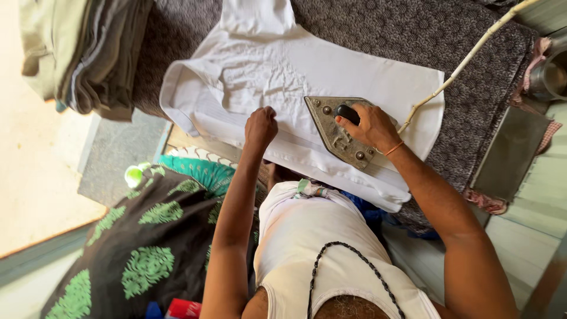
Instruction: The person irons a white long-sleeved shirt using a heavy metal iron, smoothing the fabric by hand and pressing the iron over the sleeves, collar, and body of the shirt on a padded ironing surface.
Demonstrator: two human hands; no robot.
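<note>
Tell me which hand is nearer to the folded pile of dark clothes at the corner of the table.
Left. The left hand presses the white shirt, on the side toward the folded pile. The right hand grips the iron, farther from the pile.

Open room lay on the flat white cotton shirt ahead of the grey metal iron. Its pale cord crossed the right side; folded olive and grey clothes crowded the worktop's left end.
</note>
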